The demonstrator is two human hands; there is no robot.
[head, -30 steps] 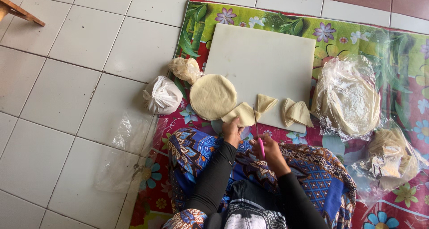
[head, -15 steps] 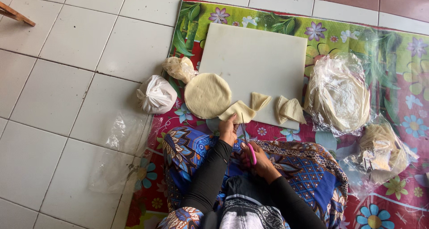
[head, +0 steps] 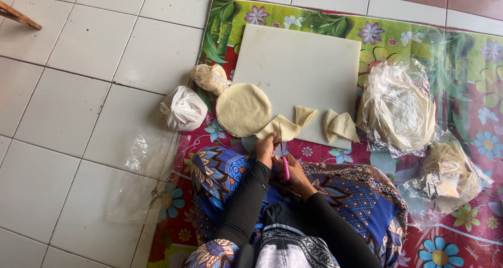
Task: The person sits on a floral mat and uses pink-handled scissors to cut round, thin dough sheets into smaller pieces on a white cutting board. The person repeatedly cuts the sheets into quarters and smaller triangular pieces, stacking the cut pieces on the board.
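I see a folded pale wrapper piece [head: 280, 127] lying at the near edge of the white cutting board [head: 298, 69], pinched there by the left hand [head: 265, 148]. The right hand [head: 294, 172], just nearer than the board, is clenched around pink-handled scissors [head: 285, 167]. A round wrapper stack [head: 243, 109] overlaps the board's near-left corner; two more folded pieces [head: 341, 126] lie along its near edge.

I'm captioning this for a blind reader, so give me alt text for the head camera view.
Seen from above, a seated person's left hand pins a folded dough wrapper at the edge of a white cutting board while the right hand holds a pink-handled tool. A round wrapper stack lies beside it on a floral mat.
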